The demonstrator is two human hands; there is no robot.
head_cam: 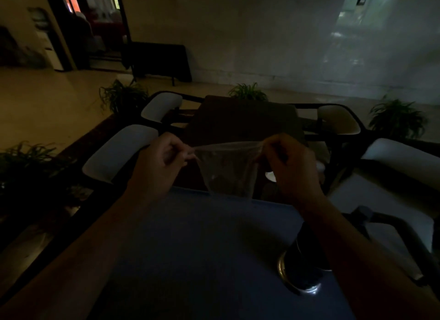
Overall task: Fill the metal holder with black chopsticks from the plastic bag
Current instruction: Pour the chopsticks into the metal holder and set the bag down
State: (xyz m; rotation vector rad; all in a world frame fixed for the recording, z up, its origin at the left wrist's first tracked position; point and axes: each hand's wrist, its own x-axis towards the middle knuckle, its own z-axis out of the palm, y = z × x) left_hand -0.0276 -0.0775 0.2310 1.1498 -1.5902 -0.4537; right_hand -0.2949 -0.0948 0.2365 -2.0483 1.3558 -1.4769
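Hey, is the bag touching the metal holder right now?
Apart. Head view: the bag hangs from the left hand and right hand, with bare blue surface between its bottom and the holder.

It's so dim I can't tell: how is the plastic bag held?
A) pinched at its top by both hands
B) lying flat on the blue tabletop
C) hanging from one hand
A: the left hand and the right hand each pinch a top corner of the plastic bag.

White-backed chairs [121,150] flank a dark table [242,122] (dimly lit), with potted plants [247,93] beyond.
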